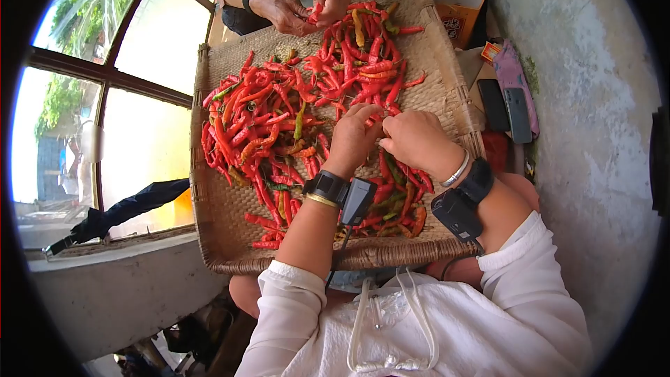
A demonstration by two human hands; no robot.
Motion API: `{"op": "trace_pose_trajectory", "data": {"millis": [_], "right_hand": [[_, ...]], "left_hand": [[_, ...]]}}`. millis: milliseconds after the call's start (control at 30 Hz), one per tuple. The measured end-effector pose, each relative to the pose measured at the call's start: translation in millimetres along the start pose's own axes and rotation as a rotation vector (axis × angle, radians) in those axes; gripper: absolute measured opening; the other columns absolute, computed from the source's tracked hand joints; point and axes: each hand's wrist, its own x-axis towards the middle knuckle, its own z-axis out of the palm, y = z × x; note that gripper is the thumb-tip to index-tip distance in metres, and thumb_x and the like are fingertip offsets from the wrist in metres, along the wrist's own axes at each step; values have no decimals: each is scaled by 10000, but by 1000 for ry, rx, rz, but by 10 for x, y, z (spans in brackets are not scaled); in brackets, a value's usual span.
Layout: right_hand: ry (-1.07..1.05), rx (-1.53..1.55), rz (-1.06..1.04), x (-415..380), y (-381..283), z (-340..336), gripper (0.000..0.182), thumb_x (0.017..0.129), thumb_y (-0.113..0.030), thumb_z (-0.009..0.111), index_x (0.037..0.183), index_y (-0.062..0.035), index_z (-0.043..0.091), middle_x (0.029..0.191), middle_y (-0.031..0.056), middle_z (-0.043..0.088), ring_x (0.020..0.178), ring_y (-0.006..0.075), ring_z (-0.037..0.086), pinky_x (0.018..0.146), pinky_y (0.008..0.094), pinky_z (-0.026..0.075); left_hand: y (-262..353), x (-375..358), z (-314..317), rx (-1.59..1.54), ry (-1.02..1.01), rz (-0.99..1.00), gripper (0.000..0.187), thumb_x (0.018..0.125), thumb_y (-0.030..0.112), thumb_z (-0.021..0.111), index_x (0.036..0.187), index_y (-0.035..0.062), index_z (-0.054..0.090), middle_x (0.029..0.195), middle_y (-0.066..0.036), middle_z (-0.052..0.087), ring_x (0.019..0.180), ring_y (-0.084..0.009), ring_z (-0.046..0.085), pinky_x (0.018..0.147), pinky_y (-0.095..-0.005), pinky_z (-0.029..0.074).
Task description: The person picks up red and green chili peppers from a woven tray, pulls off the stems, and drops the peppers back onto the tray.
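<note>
My left hand (352, 138) and my right hand (420, 141) meet over a heap of red chili peppers (241, 122). Both have their fingers closed in a pinch, and their tips almost touch. A bit of red chili pepper (370, 123) shows at the fingertips; most of it is hidden by my fingers. Beneath lies a large woven tray (227, 234) with a bound rim, resting over my lap. Some peppers in the heap are green, yellowish or brown. Each of my wrists wears a black strapped device.
Across the tray, another person's hands (307, 10) hold a red pepper. A folded black umbrella (125, 213) leans by the window at left. Two phones (506, 113) lie by the right wall, near an orange box (457, 0).
</note>
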Motion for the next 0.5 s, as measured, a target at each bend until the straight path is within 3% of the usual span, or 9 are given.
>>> {"op": "trace_pose_trajectory", "data": {"millis": [100, 200, 233, 333, 467, 500], "right_hand": [[-272, -132, -193, -64, 0, 20, 204, 712, -228, 646, 764, -31, 665, 780, 146, 643, 784, 291, 634, 699, 395, 498], [-264, -133, -245, -102, -9, 61, 183, 696, -218, 654, 729, -38, 667, 740, 144, 641, 745, 287, 639, 675, 387, 503], [-214, -134, -264, -113, 0, 68, 138, 693, -184, 634, 712, -51, 667, 715, 143, 638, 715, 283, 640, 657, 383, 507], [-155, -169, -266, -103, 29, 76, 110, 695, -145, 601, 702, -53, 661, 710, 139, 637, 709, 279, 640, 646, 382, 507], [-61, -158, -239, -83, 87, 76, 101, 694, -113, 574, 694, -52, 655, 697, 138, 632, 705, 279, 640, 634, 380, 506], [12, -156, -222, -74, 98, 60, 101, 693, -112, 574, 696, -51, 654, 696, 134, 632, 704, 277, 640, 629, 378, 506]], "left_hand": [[-54, 60, 134, 136, 3, 88, 303, 758, 122, 622, 1044, 28, 592, 1024, -147, 583, 794, -270, 616, 692, -353, 497], [-89, 132, 245, 377, 87, 187, 288, 748, 132, 640, 1019, 40, 611, 1006, -142, 595, 748, -296, 611, 704, -372, 489], [-108, 156, 274, 322, 137, 193, 257, 751, 155, 631, 983, 44, 625, 951, -147, 609, 786, -328, 604, 715, -394, 483], [-86, 170, 274, 405, 142, 80, 200, 760, 149, 621, 926, 39, 638, 873, -139, 621, 781, -321, 607, 697, -394, 480], [-93, 159, 175, 383, 98, 69, 155, 767, 135, 617, 879, 31, 642, 830, -134, 623, 757, -304, 609, 678, -382, 479], [-81, 156, 130, 227, 77, 76, 158, 774, 149, 613, 885, 41, 644, 832, -139, 618, 764, -305, 606, 678, -383, 482]]}}
